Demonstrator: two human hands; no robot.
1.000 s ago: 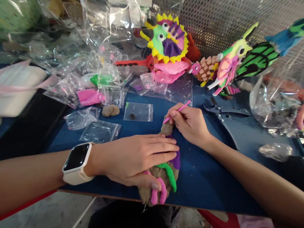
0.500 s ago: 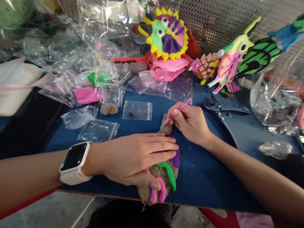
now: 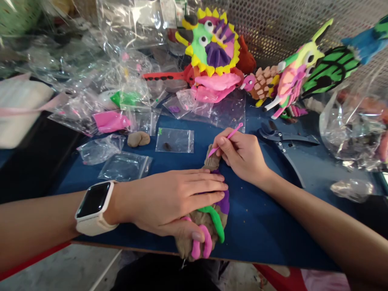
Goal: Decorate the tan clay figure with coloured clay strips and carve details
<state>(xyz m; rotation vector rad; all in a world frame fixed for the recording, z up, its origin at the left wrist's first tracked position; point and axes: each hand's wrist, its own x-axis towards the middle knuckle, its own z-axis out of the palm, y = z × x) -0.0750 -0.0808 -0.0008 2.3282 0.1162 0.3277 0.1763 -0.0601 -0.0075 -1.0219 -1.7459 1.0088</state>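
Note:
My left hand (image 3: 178, 198) lies flat, fingers stretched out, over a grey-brown clay figure (image 3: 203, 220) at the table's front edge. Purple clay (image 3: 224, 202), a green strip (image 3: 217, 224) and pink curled strips (image 3: 207, 242) decorate the figure; my palm hides part of it. A slim pink modelling tool (image 3: 232, 132) is pinched in my right hand (image 3: 242, 155). Its tip touches or nearly touches the figure's narrow grey top (image 3: 212, 161), where fine grooves show.
Small plastic bags (image 3: 175, 140) and a grey clay lump (image 3: 138, 139) lie left of centre. Colourful clay models (image 3: 215, 44) stand at the back beside a perforated panel (image 3: 266, 28). Dark-handled cutters (image 3: 285, 141) lie to the right. A blue table (image 3: 257, 226) carries everything.
The tool's tip has shifted very slightly along the grey top, with a small movement of my right hand. My left hand stays in place on the figure.

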